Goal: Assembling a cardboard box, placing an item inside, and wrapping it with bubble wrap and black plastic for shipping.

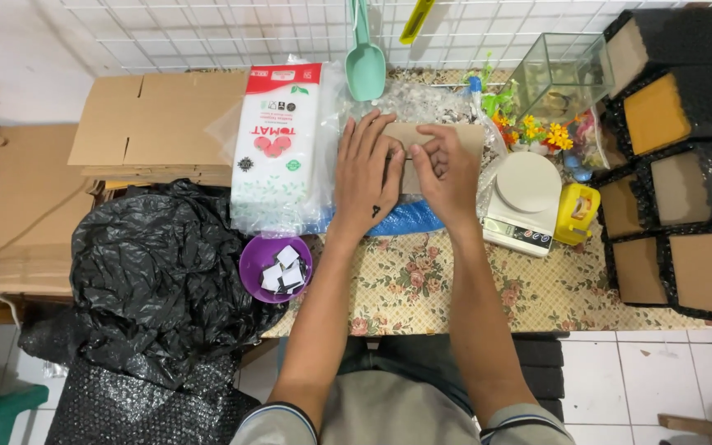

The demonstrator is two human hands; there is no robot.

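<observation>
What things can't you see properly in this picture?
Head view only:
- Brown box: the left hand and right hand cover most of it, so its front is hidden.
- Scale: its display is too small to read.
- Purple bowl: the white pieces inside are too small to identify.
- Green scoop: its handle is cut off by the top edge.

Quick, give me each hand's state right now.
Left hand: open, flat on the brown cardboard piece.
Right hand: fingers curled, pressing the same cardboard piece.

Bag stack [278,140] left, scale [525,198] right — front cloth [422,284] free
</observation>
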